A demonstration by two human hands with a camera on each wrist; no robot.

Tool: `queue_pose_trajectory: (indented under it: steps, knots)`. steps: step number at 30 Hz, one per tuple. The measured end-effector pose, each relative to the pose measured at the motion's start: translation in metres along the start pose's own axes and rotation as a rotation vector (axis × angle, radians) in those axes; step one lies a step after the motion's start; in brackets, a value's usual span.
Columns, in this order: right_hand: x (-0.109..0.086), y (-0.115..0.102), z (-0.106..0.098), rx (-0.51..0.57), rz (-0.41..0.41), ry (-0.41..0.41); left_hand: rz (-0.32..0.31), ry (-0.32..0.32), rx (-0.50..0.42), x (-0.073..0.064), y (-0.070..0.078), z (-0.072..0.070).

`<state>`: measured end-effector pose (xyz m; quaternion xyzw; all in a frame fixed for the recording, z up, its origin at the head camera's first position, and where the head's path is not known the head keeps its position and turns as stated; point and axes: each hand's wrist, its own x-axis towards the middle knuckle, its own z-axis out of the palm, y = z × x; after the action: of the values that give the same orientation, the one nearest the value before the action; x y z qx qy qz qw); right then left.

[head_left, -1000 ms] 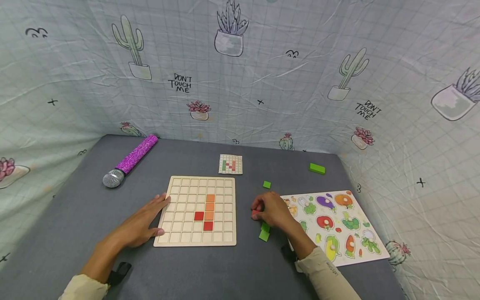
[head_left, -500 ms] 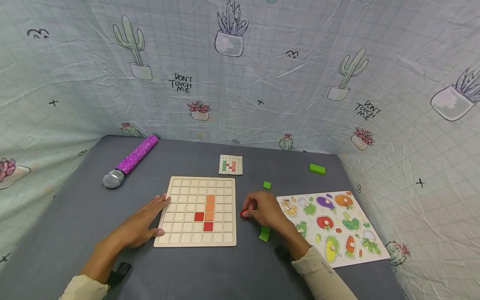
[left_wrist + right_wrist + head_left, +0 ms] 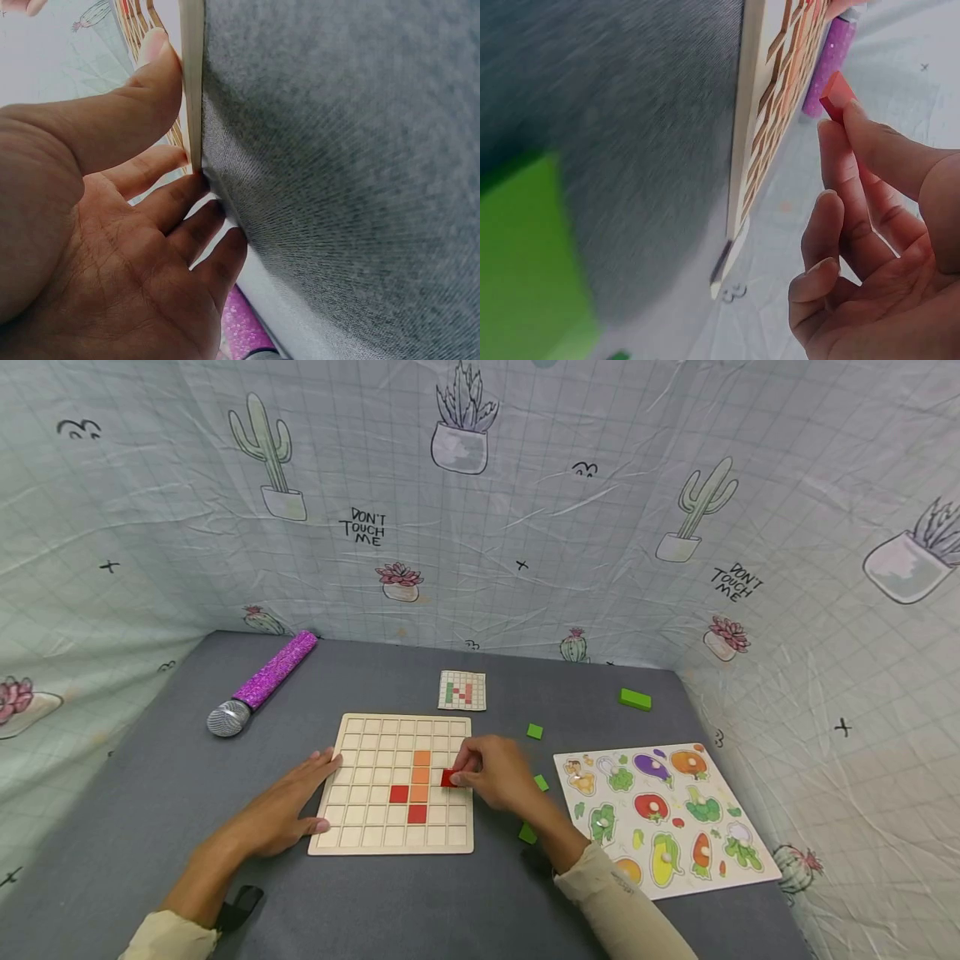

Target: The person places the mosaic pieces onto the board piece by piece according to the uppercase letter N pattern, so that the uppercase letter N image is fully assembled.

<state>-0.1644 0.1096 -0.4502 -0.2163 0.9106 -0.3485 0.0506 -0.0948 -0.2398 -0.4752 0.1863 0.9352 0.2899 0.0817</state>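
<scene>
A wooden grid board (image 3: 360,846) lies on the grey table, with orange tiles (image 3: 421,775) in a column and red tiles (image 3: 398,793) in two of its cells. Along the board's left edge rests my left hand (image 3: 288,802), fingers extended; the left wrist view has its thumb (image 3: 154,64) against the rim. My right hand (image 3: 498,774) pinches a red tile (image 3: 837,96) between thumb and fingers, over the board's right columns. Loose green tiles (image 3: 535,731) lie right of the board, one partly behind the right wrist.
A small pattern card (image 3: 462,691) lies behind the board. At the left is a purple glitter microphone (image 3: 276,670). A vegetable puzzle board (image 3: 678,818) lies at the right, with a green block (image 3: 635,699) behind it. Printed cloth (image 3: 517,610) hangs around the table.
My right hand has carried the red tile leftward from beside the green tiles to over the board's right side. The left hand has stayed at the board's left edge.
</scene>
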Motion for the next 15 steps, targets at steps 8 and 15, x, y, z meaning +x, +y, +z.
queue_pose_trajectory:
  steps: [8, 15]
  knots:
    - [0.015, -0.013, 0.011, 0.031, -0.007, -0.036, -0.011, -0.008, -0.007, 0.0, 0.001, 0.0]
    - [0.025, -0.023, 0.019, 0.01, 0.0, -0.057, -0.007, -0.003, -0.001, 0.0, 0.002, 0.0]
